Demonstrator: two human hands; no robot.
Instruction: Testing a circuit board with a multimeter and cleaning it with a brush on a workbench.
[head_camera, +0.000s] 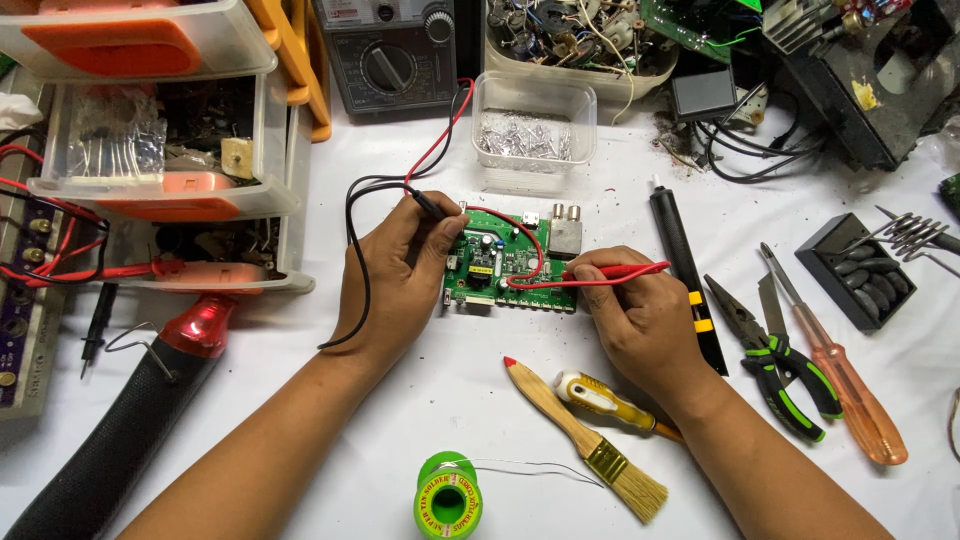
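A green circuit board with silver connectors lies on the white table between my hands. My left hand grips a black meter probe, its tip touching the board's left edge. My right hand grips a red meter probe, pointed at the board's right lower part. The red lead loops over the board; the black lead curls around my left hand. Both leads run back to a grey meter with a dial.
A brush, small yellow screwdriver and green solder spool lie in front. Right: black desoldering pump, green-handled pliers, orange screwdriver, black tray. Left: plastic drawers, red-and-black tool. Behind: clear box.
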